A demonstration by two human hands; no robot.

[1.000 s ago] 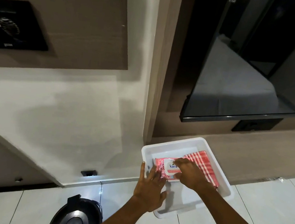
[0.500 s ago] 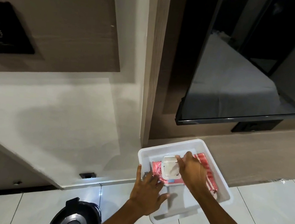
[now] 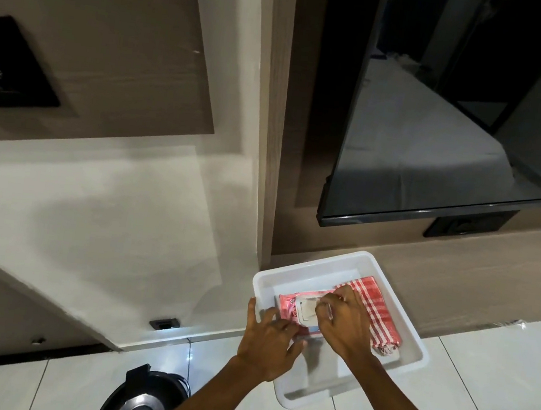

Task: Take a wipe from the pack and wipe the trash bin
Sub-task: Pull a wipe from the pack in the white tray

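Pink wipe pack [image 3: 290, 303] in the white tray [image 3: 395, 306] now has its flap lifted; right hand [image 3: 342, 321] pinches at the opening, left hand [image 3: 269, 338] spread, pinning it. Wipe not out yet, bin [image 3: 145, 399] waits

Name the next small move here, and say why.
Probably pinch a wipe at the opening and pull it up: the right hand sits at the wipe pack's raised flap, the left hand steadies the pack in the white tray, and no wipe is out.
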